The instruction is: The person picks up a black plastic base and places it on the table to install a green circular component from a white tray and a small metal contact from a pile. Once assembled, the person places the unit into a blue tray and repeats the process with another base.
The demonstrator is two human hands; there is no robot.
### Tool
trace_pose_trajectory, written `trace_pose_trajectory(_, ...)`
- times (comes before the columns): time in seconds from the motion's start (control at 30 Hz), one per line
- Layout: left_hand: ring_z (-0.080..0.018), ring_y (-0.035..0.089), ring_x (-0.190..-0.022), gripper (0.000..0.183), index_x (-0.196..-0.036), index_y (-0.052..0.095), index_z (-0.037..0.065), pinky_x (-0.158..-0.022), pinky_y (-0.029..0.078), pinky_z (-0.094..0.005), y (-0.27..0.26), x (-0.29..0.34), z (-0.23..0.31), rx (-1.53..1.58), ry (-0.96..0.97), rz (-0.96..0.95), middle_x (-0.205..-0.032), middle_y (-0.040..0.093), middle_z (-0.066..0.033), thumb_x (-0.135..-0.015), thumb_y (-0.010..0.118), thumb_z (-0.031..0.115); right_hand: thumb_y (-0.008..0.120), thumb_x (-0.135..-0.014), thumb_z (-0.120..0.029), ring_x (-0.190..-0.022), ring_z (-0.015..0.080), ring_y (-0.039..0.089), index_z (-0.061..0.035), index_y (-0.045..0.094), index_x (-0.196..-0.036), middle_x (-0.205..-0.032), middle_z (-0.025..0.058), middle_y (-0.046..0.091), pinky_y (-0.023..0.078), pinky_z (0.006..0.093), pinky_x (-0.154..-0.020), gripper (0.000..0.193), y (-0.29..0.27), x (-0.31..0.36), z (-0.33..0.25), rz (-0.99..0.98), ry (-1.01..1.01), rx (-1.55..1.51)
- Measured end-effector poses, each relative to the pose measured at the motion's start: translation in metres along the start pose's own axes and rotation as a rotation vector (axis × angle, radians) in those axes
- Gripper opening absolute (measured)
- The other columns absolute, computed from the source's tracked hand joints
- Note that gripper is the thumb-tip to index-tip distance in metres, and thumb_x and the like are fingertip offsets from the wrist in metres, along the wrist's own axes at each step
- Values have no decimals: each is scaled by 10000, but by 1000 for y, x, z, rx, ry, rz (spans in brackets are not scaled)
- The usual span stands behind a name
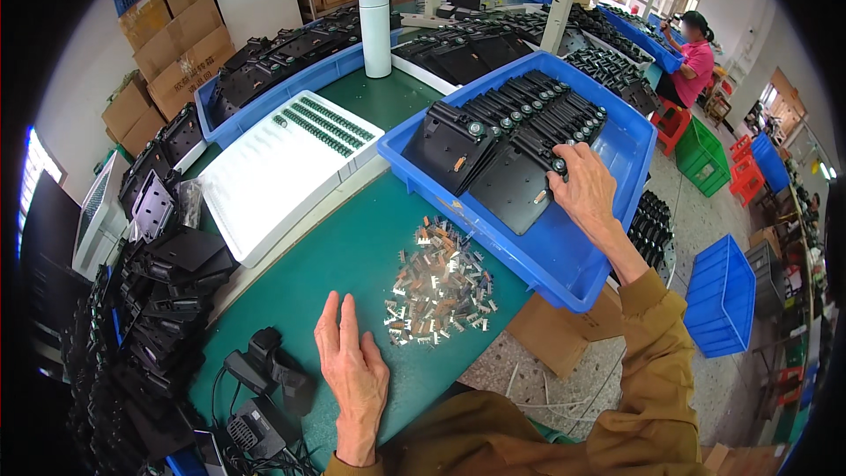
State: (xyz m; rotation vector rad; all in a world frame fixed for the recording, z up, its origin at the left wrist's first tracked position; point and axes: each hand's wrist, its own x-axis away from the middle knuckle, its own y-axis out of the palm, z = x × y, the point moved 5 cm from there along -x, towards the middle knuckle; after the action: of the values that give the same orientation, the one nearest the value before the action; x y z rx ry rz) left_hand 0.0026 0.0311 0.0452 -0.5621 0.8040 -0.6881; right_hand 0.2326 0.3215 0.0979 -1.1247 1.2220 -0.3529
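Note:
My right hand (585, 190) reaches into a blue plastic tray (564, 286) at the right. Its thumb and fingers close on the rounded end of the nearest black plate (509, 191), which has a thick cylindrical bar along one edge. Several similar black plates (449, 148) stand leaning in a row behind it. My left hand (354, 370) holds nothing, its fingers stretched out just above the green table. To its right lies a loose pile of small pronged metal-and-brown parts (441, 286).
A white tray (264, 181) with rows of small dark green parts lies left of the blue tray. Behind it stands a white bottle (375, 35). Black adapters with cables (264, 379) sit at front left. Black plates crowd the left edge. A co-worker in pink (696, 66) is far right.

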Motion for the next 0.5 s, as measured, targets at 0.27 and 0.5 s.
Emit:
trace_pose_trajectory(0.27,-395,502,-1198,563,-1282,538,-39,-978,439,-442,4,0,5,2,13,-5,-1356,487,-224,-730,571,-139,725,-756,-190,-964,306,612,-86,634,-1097,-1009,93,594,517,435,-749,368,-1,4,13,-40,62,-71)
trace_pose_trajectory(0.5,-382,509,-1204,545,-1276,553,-25,-995,437,-427,2,-2,-3,1,-6,16,-1347,503,-215,-741,579,-123,727,-758,-216,-989,322,607,-85,637,-1107,-1026,108,608,503,434,-790,384,-3,-2,-1,-64,61,-107)
